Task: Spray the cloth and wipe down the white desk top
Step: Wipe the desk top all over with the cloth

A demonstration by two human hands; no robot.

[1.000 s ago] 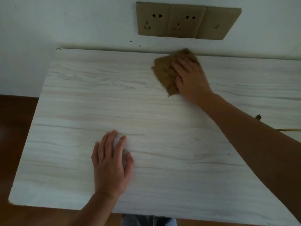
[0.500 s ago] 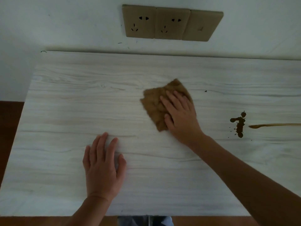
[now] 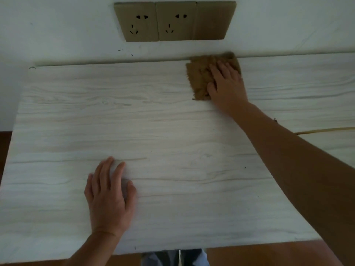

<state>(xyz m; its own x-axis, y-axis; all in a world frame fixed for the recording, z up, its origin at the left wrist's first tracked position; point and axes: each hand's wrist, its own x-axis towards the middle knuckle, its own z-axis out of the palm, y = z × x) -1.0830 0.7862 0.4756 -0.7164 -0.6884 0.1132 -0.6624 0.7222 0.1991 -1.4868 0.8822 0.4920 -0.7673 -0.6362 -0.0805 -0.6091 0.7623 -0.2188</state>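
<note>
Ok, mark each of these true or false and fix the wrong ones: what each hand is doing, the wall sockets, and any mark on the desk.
1. The right hand presses the brown cloth at the far edge of the desk, by the wall. True.
2. The left hand holds a spray bottle. False: it lies flat on the desk, holding nothing.
3. A plug sits in one of the wall sockets. False: both are empty.
4. A thin brown streak marks the desk to the right of the right forearm. True.
</note>
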